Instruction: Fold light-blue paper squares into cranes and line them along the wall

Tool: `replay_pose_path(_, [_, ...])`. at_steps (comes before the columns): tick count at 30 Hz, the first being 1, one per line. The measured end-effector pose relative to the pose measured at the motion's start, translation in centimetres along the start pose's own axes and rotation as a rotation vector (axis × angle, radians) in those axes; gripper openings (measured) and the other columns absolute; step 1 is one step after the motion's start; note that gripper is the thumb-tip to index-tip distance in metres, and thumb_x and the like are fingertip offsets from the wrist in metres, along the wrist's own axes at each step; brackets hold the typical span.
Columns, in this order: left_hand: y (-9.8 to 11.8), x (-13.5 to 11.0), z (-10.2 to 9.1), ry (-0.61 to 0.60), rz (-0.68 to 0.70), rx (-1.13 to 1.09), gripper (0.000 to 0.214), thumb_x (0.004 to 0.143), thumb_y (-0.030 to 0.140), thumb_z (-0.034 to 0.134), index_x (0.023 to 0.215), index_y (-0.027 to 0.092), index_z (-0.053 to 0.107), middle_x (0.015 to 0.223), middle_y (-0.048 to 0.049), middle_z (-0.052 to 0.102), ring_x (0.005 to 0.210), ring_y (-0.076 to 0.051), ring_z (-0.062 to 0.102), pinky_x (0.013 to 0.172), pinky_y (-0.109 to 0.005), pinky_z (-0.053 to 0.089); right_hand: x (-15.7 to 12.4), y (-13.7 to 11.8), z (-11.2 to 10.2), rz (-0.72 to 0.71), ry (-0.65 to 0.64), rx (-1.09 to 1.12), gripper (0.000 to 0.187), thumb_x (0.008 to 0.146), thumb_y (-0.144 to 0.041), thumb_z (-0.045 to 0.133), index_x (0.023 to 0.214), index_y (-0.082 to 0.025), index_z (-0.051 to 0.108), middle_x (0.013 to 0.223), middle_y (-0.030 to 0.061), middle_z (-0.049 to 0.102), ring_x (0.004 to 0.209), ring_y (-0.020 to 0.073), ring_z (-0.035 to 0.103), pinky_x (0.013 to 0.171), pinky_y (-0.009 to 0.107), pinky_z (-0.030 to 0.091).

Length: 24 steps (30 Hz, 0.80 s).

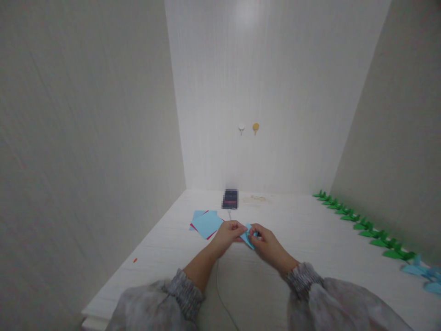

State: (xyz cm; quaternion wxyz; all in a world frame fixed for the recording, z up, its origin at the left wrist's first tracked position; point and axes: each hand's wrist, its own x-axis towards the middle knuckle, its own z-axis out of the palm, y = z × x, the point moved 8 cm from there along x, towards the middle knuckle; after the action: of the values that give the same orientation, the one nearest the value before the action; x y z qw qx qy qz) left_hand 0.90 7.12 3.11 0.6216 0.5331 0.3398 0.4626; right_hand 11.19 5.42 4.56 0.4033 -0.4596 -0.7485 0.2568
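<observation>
A small piece of light blue paper [248, 240], partly folded, is held up between my two hands over the middle of the table. My left hand [229, 232] pinches its left side between thumb and fingers. On the other side, my right hand [263, 240] has its fingers closed on the paper's right part. My fingers hide some of the folds. Just left of my left hand lie loose square sheets of blue paper [206, 223], with red edges showing beneath them.
Behind my hands stands a blurred dark device [230, 199] with a white cable [220, 285] running toward me. Along the right wall runs a row of green folded-paper pieces [365, 226], with light blue folded pieces [418, 269] nearest me. A small orange bit [135, 260] lies at left.
</observation>
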Motion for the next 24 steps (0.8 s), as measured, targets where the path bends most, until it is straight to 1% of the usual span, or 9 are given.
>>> replay_pose_path(3, [-0.3, 0.1, -0.3, 0.017, -0.025, -0.038, 0.027, 0.053, 0.031, 0.066, 0.065, 0.01, 0.055, 0.062, -0.003, 0.059, 0.056, -0.011, 0.054, 0.06, -0.026, 0.043, -0.1, -0.8, -0.2, -0.039, 0.0, 0.0, 0.005, 0.069, -0.021, 0.044, 0.066, -0.018, 0.047, 0.061, -0.0031, 0.049, 0.05, 0.0081, 0.039, 0.046, 0.019, 0.028])
replay_pose_path(7, [-0.4, 0.2, -0.4, 0.019, -0.023, -0.062, 0.026, 0.052, 0.027, 0.067, 0.068, 0.01, 0.056, 0.064, -0.0031, 0.059, 0.056, -0.01, 0.054, 0.059, -0.025, 0.044, -0.2, -2.1, -0.5, -0.081, 0.0, 0.003, 0.006, 0.069, -0.019, 0.043, 0.065, -0.018, 0.048, 0.068, -0.0018, 0.053, 0.054, 0.0088, 0.042, 0.047, 0.019, 0.03])
replay_pose_path(13, [-0.3, 0.1, -0.3, 0.018, -0.031, -0.099, 0.025, 0.053, 0.025, 0.067, 0.07, 0.009, 0.056, 0.067, -0.0038, 0.06, 0.059, -0.011, 0.055, 0.062, -0.027, 0.045, -0.3, -3.2, -0.9, -0.128, 0.022, -0.03, 0.006, 0.07, -0.017, 0.043, 0.067, -0.018, 0.048, 0.071, -0.0011, 0.053, 0.058, 0.0103, 0.045, 0.05, 0.02, 0.032])
replay_pose_path(17, [-0.4, 0.1, -0.2, -0.009, -0.028, -0.099, 0.027, 0.053, 0.025, 0.068, 0.071, 0.009, 0.056, 0.07, -0.0052, 0.061, 0.062, -0.012, 0.056, 0.063, -0.027, 0.045, -0.3, -3.4, -1.1, -0.159, 0.058, -0.074, 0.004, 0.068, -0.018, 0.045, 0.068, -0.018, 0.049, 0.071, -0.0006, 0.051, 0.061, 0.0115, 0.046, 0.053, 0.021, 0.034])
replay_pose_path(20, [-0.6, 0.1, -0.1, -0.027, -0.024, -0.094, 0.027, 0.053, 0.024, 0.067, 0.073, 0.01, 0.056, 0.072, -0.0055, 0.061, 0.063, -0.013, 0.057, 0.063, -0.027, 0.045, -0.3, -3.2, -1.1, -0.162, 0.079, -0.099, 0.004, 0.068, -0.018, 0.045, 0.069, -0.018, 0.049, 0.068, -0.0011, 0.05, 0.06, 0.0114, 0.046, 0.054, 0.021, 0.034])
replay_pose_path(24, [-0.5, 0.1, 0.0, -0.028, -0.013, -0.101, 0.026, 0.054, 0.024, 0.067, 0.073, 0.01, 0.056, 0.073, -0.0058, 0.061, 0.065, -0.013, 0.057, 0.064, -0.028, 0.045, -0.2, -3.0, -0.9, -0.165, 0.064, -0.131, 0.006, 0.07, -0.018, 0.043, 0.073, -0.019, 0.048, 0.066, -0.0014, 0.051, 0.058, 0.0112, 0.046, 0.053, 0.022, 0.035])
